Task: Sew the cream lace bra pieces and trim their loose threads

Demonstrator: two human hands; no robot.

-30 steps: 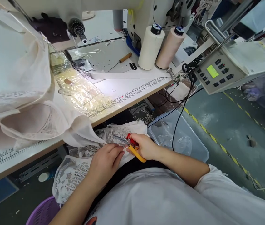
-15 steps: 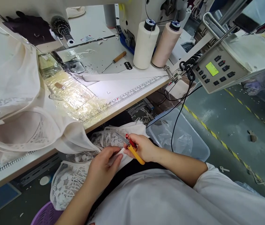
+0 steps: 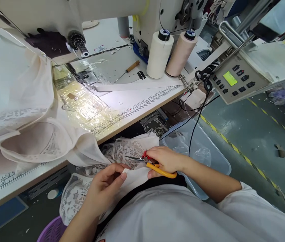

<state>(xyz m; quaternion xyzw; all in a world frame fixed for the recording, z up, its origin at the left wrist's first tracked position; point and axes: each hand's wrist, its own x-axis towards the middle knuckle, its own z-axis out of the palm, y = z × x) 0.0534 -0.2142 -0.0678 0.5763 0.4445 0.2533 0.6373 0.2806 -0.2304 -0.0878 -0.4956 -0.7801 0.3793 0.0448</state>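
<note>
My right hand (image 3: 164, 160) is closed around scissors (image 3: 161, 169) with yellow and red handles. Their pointed blades reach leftward over white lace fabric (image 3: 129, 151). My left hand (image 3: 108, 186) pinches the edge of a white fabric band (image 3: 134, 176) between thumb and fingers, just left of the scissors. This cloth lies over my lap, and a lace panel (image 3: 75, 195) hangs down beside my left forearm. Part of a pale bra (image 3: 39, 137) with a padded cup rests on the table edge, its cloth running down towards my left hand.
A sewing machine (image 3: 107, 11) stands over the table (image 3: 142, 92), with two thread cones (image 3: 159, 55), a wooden-handled awl (image 3: 129, 69) and a razor blade (image 3: 141, 75). A control box (image 3: 240, 80) is at right. Below are a clear plastic bin (image 3: 215, 161) and a purple basket (image 3: 53, 230).
My right hand has shifted right and turned the scissors, so the blades now point left and the yellow handle sits flatter. The left hand still pinches the fabric. The view has shifted slightly.
</note>
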